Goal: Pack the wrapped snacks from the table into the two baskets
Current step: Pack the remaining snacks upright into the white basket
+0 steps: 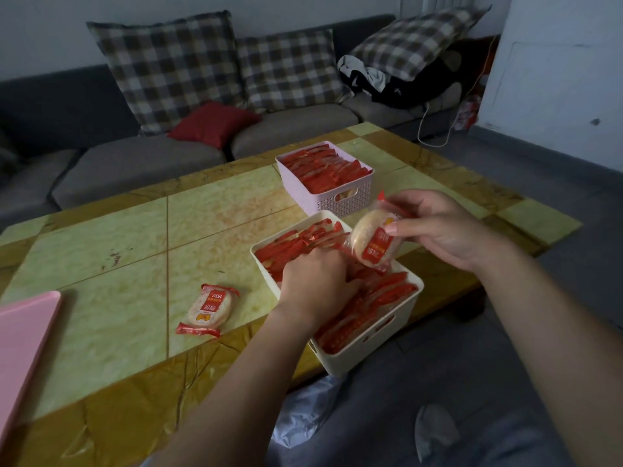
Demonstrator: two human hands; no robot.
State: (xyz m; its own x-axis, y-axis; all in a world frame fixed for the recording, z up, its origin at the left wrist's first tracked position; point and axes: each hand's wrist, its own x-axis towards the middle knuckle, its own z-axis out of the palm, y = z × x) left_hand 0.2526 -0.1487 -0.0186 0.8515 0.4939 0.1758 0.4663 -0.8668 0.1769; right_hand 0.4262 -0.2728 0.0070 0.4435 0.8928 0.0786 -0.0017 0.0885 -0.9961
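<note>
A white basket (381, 345) stands at the table's near edge, packed with red wrapped snacks on edge. My left hand (315, 281) rests inside it, fingers pushed down among the packs. My right hand (438, 227) pinches one wrapped rice cracker (372, 242) just above the basket's far half. Farther back stands a pink basket (337, 200), also full of red packs. One loose wrapped snack (209, 310) lies flat on the table to the left of the white basket.
The yellow-green tiled table (111, 237) has a pink lid or tray (23, 335) at its near left edge. A grey sofa with plaid cushions (168, 69) runs behind the table. White plastic wrap (303, 419) lies below the table edge.
</note>
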